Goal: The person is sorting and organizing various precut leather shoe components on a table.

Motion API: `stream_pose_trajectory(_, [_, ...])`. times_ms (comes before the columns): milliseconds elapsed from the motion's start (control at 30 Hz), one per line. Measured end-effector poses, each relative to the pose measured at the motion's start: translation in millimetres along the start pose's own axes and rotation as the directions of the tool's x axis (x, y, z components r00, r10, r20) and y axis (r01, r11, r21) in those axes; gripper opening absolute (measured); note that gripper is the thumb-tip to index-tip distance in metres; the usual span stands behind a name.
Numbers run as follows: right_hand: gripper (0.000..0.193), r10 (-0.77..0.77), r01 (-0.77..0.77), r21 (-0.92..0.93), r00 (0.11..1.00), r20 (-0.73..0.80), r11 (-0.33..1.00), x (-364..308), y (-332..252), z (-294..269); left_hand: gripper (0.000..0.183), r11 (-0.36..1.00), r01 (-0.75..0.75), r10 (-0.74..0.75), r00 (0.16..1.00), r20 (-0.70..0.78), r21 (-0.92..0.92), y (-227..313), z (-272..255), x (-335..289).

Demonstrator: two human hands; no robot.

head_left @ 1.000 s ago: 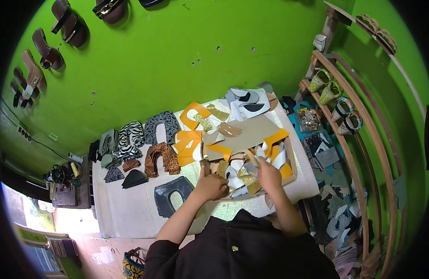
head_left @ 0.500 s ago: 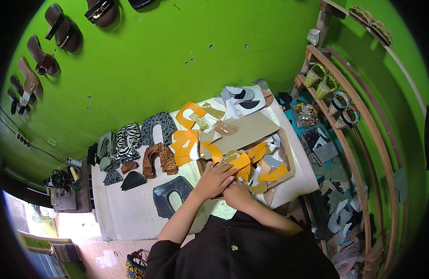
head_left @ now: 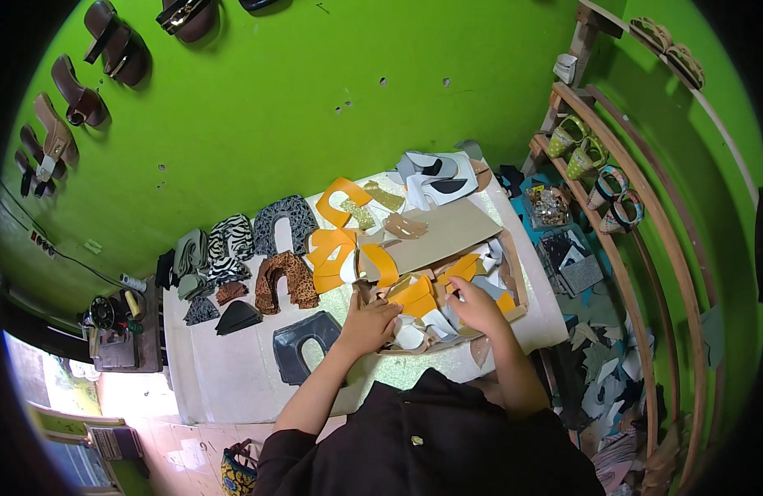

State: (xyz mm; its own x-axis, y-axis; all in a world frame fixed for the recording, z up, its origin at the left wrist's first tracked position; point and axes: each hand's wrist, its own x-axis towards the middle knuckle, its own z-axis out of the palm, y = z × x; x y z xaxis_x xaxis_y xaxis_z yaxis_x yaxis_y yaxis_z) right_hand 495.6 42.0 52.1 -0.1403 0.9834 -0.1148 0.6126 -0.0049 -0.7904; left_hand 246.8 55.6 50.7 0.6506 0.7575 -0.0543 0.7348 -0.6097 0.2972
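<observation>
On the table, a shallow cardboard box holds a loose heap of orange, white, grey and gold cut pieces. My left hand lies at the box's near left corner, its fingers stretched over the edge of the heap. To its right, my right hand reaches into the box with thumb and fingers closed on an orange piece; the exact grip is partly hidden. A brown cardboard flap slopes behind the heap. Curved orange pieces lie just left of the box.
Leopard-print, zebra-print and dark grey arch-shaped pieces lie in piles on the left. White and grey pieces sit at the back. A sewing machine stands far left. On the right, a wooden rack carries sandals.
My hands were together over the near left of the heap. Now they are apart, the right one moved right and farther in. Orange pieces have shifted, showing white pieces near the front.
</observation>
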Motion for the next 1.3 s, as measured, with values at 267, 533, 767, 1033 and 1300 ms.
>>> stream_pose_trajectory(267, [0.067,-0.175,0.206,-0.233,0.973,0.148,0.95,-24.0,-45.0,73.9,0.019,0.995,0.025,-0.045,0.973,-0.225,-0.093,10.6,-27.3,-2.0])
stream_pose_trajectory(533, [0.062,-0.15,0.221,-0.343,0.963,0.223,0.913,-25.4,-33.4,73.2,0.019,0.984,0.041,-0.097,0.936,-0.337,-0.172,15.0,-21.7,-2.3])
stream_pose_trajectory(767, [0.054,-0.14,0.227,-0.104,0.839,0.525,0.968,-5.9,-16.1,41.9,0.028,0.999,0.045,-0.052,0.941,-0.333,-0.028,14.3,2.3,0.8])
stream_pose_trajectory(1033, [0.024,0.247,-0.178,-0.304,0.948,0.203,0.936,36.1,27.2,-13.0,0.029,0.996,0.091,-0.087,0.955,-0.282,0.001,9.7,10.8,-0.7])
stream_pose_trajectory(1300, [0.013,0.205,-0.167,-0.734,0.978,-0.038,0.658,53.2,59.2,14.3,0.029,0.997,0.083,-0.079,0.947,-0.312,0.002,9.2,13.4,-0.6])
